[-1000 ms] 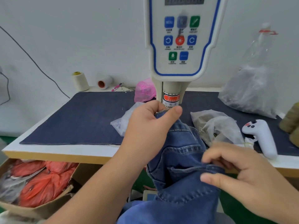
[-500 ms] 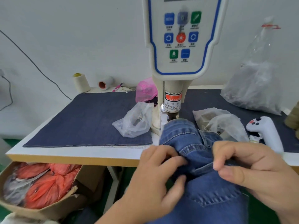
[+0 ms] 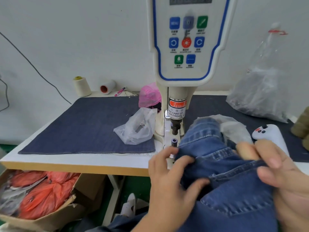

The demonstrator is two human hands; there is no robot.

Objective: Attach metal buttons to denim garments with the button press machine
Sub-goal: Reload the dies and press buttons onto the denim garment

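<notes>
Blue denim jeans (image 3: pixel 222 166) lie bunched at the table's front edge, just right of the button press machine (image 3: pixel 185 47). Its punch (image 3: pixel 175 127) hangs above the small lower die (image 3: pixel 174 141), which is uncovered. My left hand (image 3: pixel 170 180) grips the jeans' left edge near a pocket seam, fingers curled over the fabric. My right hand (image 3: pixel 280 171) pinches the waistband fold on the right, thumb in front and fingers behind. A clear bag (image 3: pixel 137 129) holding small metal parts sits left of the machine. No button on the jeans shows.
A dark denim mat (image 3: pixel 83 124) covers the white table (image 3: pixel 75 161). A white controller (image 3: pixel 270 134), crumpled clear bags (image 3: pixel 234 128), a large plastic bag (image 3: pixel 260 91), a pink bag (image 3: pixel 149 96) and thread cones (image 3: pixel 82 86) stand around. A cardboard box with orange bags (image 3: pixel 41 195) sits below left.
The jeans have come away from under the punch toward me and to the right, baring the lower die. My left hand dropped from the machine to the jeans' front edge.
</notes>
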